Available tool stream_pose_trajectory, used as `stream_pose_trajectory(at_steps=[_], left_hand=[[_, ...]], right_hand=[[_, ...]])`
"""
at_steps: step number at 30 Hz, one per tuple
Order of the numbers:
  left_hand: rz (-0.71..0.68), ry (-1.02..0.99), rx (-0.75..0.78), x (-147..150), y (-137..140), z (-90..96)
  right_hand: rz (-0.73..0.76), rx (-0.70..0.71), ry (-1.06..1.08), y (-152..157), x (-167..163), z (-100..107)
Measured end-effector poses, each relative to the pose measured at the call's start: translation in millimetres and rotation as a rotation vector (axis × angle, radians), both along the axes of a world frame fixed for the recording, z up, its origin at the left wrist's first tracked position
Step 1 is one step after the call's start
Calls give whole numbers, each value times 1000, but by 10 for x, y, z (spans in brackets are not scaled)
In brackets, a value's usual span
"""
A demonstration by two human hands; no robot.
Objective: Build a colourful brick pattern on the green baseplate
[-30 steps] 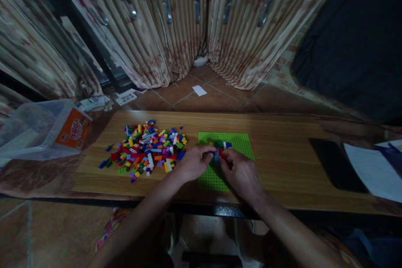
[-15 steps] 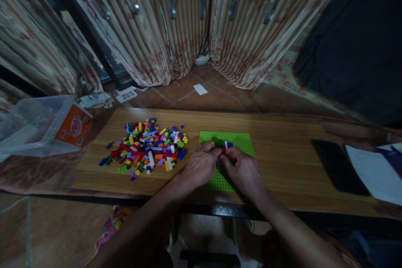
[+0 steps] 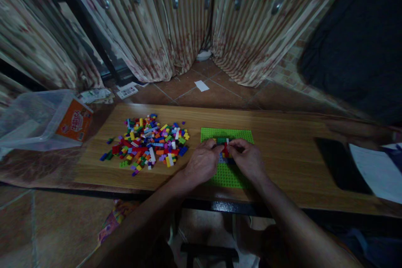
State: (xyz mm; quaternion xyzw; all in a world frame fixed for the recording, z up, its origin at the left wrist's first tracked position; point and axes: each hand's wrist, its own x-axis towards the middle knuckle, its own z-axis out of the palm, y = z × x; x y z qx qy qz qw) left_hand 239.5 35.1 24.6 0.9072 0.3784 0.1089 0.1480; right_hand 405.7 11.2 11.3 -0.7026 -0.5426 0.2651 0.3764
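A bright green studded baseplate [image 3: 232, 181] lies on the wooden table. On it stands a small build of toy bricks, with a green brick [image 3: 221, 140], a white piece and a red brick [image 3: 225, 150] showing between my hands. My left hand [image 3: 203, 160] rests over the build's left side, fingers closed against the bricks; what its fingertips grip is hidden. From the right, my right hand [image 3: 248, 158] pinches at the red brick with thumb and forefinger. Blue and yellow bits show just below the fingertips.
Left of the baseplate spreads a pile of loose coloured bricks [image 3: 152, 142]. A clear plastic bin [image 3: 37, 121] with an orange label stands beyond the table's left end. Toward the right lie a black flat object [image 3: 342, 165] and white paper [image 3: 377, 171]. Curtains hang behind the table.
My right hand has drawn slightly right and up, uncovering more of the red brick and the build. The left hand stays nearly in place. The whole view has tilted a little.
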Motion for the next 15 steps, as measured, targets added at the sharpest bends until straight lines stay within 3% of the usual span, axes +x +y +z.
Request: stream_pose_trajectory(at_steps=[15], left_hand=[[-6, 24, 38, 57, -58, -45]], right_hand=[[-10, -24, 83, 128, 31, -63]])
